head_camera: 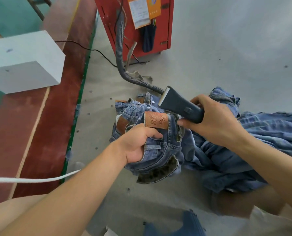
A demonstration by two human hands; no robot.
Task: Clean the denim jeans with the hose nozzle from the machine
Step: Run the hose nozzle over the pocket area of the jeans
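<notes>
Blue denim jeans (165, 150) with a brown leather patch (156, 120) are bunched up over the grey floor. My left hand (138, 143) grips the waistband just below the patch. My right hand (215, 120) holds the handle of a dark grey hose nozzle (177, 103), whose flat mouth points up and left above the waistband. A grey ribbed hose (123, 65) curves from the nozzle back to the red machine (141, 24).
More denim (269, 126) is piled on the floor at the right. A white block (22, 62) sits on a red-brown strip at the left. A black cable (90, 50) and a white cord (31, 179) cross the floor. Another blue piece (189, 225) lies at the bottom edge.
</notes>
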